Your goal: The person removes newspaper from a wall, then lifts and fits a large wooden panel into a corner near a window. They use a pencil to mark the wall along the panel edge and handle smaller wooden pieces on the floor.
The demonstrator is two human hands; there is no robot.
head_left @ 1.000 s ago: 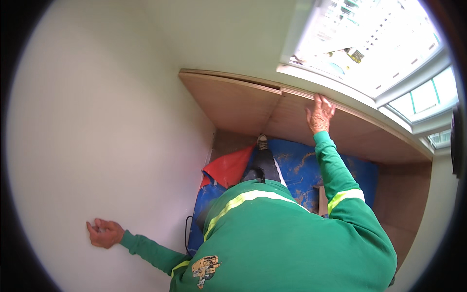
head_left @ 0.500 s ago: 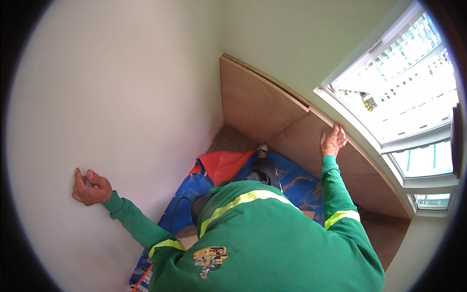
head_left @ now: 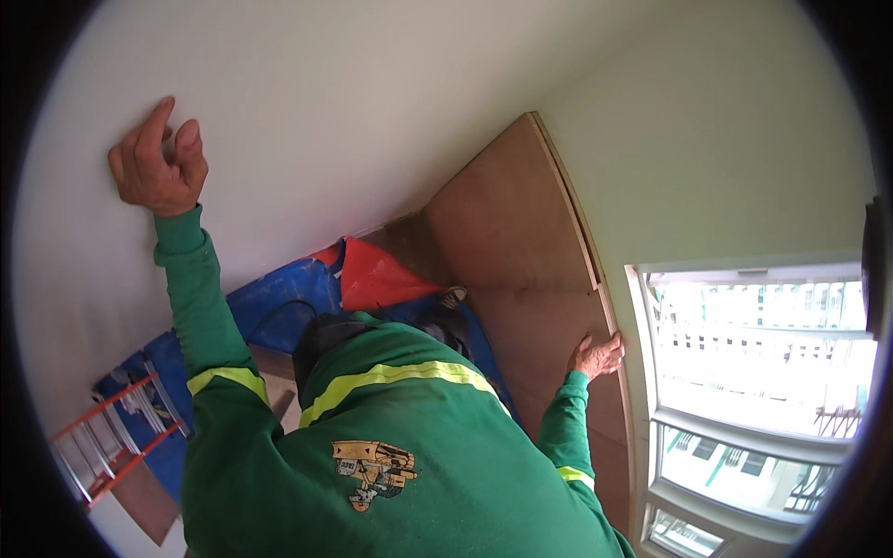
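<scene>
My left hand (head_left: 160,163) is raised against the pale wall (head_left: 307,102) on the left. Its fingers are bent but apart from the thumb, and nothing shows in it. On the other side, my right hand (head_left: 595,356) hooks its fingers over the upper edge of a brown plywood panel (head_left: 507,209), with the thumb side toward the panel's face. The plywood stands along the window wall, made up of sections that meet at a seam. A thin gap runs between part of its upper edge and the wall.
A window (head_left: 758,307) with white frames sits beyond the panel on the right. Blue sheeting (head_left: 279,302) and a red sheet (head_left: 377,276) cover part of the floor. An orange-railed ladder (head_left: 121,432) lies at lower left. My shoe (head_left: 453,297) is near the panel's base.
The view has turned, so the panel and window appear rotated. My left hand has moved up along the wall, its fingers less curled. My right hand remains at the panel's upper edge.
</scene>
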